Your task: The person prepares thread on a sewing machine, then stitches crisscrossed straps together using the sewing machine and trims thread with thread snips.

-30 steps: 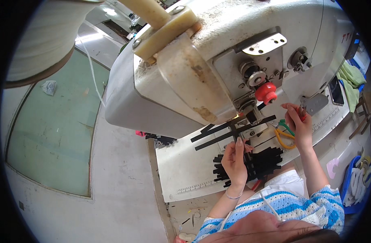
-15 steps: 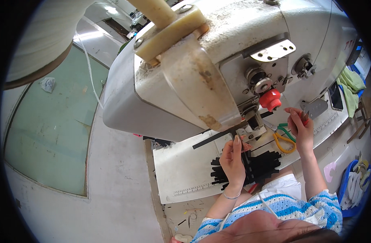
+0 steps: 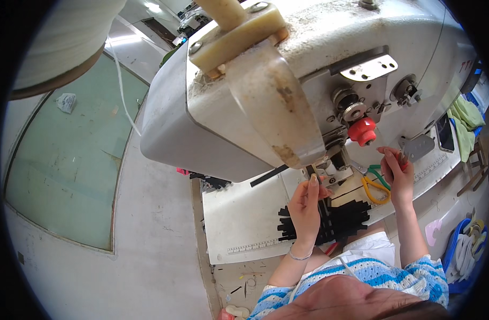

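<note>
My left hand (image 3: 307, 208) pinches a narrow black fabric strip (image 3: 324, 214) close to the needle area of a white sewing machine (image 3: 218, 133). The strip's far end runs under the machine head, where the housing hides it. Beneath and beside that hand lies a pile of short black strips (image 3: 348, 221) at the table's front edge. To the right, my right hand (image 3: 398, 176) is raised with its fingers closed around small thread snips (image 3: 404, 158), metal blades up, a bit of red showing. Scissors (image 3: 375, 194) with orange and green handles lie between my hands.
A red knob (image 3: 362, 131) juts from the machine face. A phone (image 3: 445, 132) and green cloth (image 3: 465, 113) lie at the table's far right. A large white thread cone (image 3: 63, 42) hangs at upper left. A blue basket (image 3: 448, 253) stands on the floor at right.
The view has shifted slightly, moving the machine right in the picture. My left hand still pinches the strip near the needle area, and my right hand keeps hold of the snips.
</note>
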Demonstrator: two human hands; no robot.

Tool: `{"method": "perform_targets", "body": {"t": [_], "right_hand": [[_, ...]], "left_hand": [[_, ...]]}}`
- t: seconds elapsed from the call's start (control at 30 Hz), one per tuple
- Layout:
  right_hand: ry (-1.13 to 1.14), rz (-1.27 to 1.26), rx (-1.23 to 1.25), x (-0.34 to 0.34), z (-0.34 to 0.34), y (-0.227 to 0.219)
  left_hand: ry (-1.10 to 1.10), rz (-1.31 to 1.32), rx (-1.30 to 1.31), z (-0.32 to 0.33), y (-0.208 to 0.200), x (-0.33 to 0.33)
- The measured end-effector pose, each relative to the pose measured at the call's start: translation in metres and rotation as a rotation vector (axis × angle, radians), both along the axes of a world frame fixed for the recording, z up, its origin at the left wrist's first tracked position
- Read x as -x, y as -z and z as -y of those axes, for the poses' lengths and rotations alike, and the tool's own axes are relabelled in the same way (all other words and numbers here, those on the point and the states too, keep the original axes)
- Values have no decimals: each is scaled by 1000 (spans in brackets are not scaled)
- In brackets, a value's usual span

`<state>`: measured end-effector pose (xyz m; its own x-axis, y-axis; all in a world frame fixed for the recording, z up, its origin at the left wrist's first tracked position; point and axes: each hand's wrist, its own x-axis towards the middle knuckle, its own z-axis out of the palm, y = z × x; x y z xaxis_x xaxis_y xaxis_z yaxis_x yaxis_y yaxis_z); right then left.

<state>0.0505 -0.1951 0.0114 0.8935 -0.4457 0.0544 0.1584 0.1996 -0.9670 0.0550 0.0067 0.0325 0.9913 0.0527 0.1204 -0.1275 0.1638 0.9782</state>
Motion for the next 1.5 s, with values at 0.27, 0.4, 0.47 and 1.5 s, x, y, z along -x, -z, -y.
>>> {"method": "perform_targets", "body": {"t": [0.27,0.4,0.47,1.5], "right_hand": [[-6,24,4,2,2,4],[-7,8,-7,1,2,4],[-7,8,-7,2,2,5],[-10,-19,10,4,-2,3]], "left_hand": [[-17,17,5,-1,-3,-9],[4,-16,7,-7,-6,-13],[21,-27,8,-10,-7,-13],[148,-90,82,-21,-13,-28]]}}
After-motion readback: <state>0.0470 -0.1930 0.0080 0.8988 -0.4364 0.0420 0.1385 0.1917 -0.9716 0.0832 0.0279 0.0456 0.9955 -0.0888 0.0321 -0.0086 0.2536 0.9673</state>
